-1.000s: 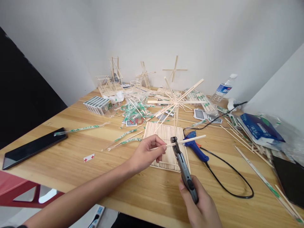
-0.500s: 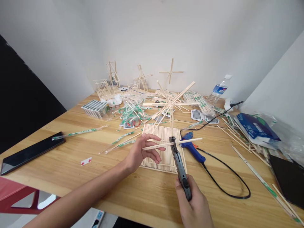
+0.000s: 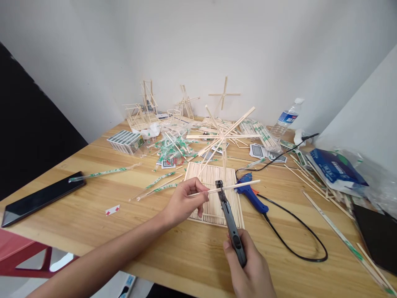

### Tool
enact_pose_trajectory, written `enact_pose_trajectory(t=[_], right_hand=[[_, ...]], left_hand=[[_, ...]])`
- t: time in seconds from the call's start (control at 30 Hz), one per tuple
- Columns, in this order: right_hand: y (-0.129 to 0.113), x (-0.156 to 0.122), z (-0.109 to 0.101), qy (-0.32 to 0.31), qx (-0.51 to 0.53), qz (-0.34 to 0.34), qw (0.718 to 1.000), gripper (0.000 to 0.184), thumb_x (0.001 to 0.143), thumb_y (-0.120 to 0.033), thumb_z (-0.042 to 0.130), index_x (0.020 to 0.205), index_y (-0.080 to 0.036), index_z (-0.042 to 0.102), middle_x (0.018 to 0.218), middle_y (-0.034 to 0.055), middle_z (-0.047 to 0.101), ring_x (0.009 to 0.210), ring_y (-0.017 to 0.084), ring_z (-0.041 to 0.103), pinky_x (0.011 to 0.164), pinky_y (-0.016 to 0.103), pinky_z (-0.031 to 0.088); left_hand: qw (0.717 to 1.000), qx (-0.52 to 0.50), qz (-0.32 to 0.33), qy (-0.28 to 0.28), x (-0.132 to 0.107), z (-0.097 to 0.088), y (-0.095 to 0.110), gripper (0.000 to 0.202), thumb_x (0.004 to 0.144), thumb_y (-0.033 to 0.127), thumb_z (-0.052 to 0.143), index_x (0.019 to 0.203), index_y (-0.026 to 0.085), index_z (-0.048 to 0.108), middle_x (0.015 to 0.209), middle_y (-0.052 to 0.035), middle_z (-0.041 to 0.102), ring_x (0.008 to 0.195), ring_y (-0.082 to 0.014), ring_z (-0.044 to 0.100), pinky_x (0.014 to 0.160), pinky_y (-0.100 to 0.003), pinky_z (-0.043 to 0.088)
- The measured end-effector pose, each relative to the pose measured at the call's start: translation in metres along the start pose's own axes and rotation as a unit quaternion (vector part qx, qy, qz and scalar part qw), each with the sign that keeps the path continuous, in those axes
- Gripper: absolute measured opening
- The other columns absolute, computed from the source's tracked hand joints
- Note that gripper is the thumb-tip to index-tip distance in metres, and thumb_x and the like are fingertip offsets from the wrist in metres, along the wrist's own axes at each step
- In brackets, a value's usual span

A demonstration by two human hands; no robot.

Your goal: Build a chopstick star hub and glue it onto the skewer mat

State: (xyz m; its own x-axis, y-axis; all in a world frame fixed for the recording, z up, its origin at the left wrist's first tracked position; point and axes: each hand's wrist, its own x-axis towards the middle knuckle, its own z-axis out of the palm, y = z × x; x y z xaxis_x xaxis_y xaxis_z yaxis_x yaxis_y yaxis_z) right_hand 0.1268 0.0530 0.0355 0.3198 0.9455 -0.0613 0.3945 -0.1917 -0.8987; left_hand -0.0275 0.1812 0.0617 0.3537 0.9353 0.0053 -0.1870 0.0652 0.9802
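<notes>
My left hand pinches the left end of a thin wooden stick and holds it level over a square mat of glued sticks. My right hand grips the grey handles of a pair of cutting pliers. The jaws of the pliers close on the stick near its middle. A spoked stick model stands upright on the far part of the mat. A blue glue gun lies just right of the mat.
A black cable loops from the glue gun across the wooden table. A dark phone lies at left. Wrapped chopsticks, card packs, stick models, a water bottle and a blue packet crowd the back and right.
My left hand opened its fingers half a second ago and has closed again on the stick's left end. The pliers and stick shifted slightly left.
</notes>
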Motion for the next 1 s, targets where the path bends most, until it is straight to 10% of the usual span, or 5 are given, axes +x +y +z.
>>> enact_pose_trajectory(t=[1.0], right_hand=[[-0.005, -0.0003, -0.0039, -0.021, 0.002, 0.018, 1.0, 0.031, 0.087, -0.055, 0.053, 0.088, -0.024, 0.056, 0.065, -0.0045, 0.057, 0.061, 0.018, 0.054, 0.062, 0.028, 0.041]], left_hand=[[0.996, -0.067, -0.053, 0.001, -0.003, 0.0044, 0.0103, 0.024, 0.065, 0.021, 0.078, 0.067, 0.014, 0.055, 0.063, 0.0052, 0.061, 0.045, -0.0059, 0.058, 0.046, -0.022, 0.06]])
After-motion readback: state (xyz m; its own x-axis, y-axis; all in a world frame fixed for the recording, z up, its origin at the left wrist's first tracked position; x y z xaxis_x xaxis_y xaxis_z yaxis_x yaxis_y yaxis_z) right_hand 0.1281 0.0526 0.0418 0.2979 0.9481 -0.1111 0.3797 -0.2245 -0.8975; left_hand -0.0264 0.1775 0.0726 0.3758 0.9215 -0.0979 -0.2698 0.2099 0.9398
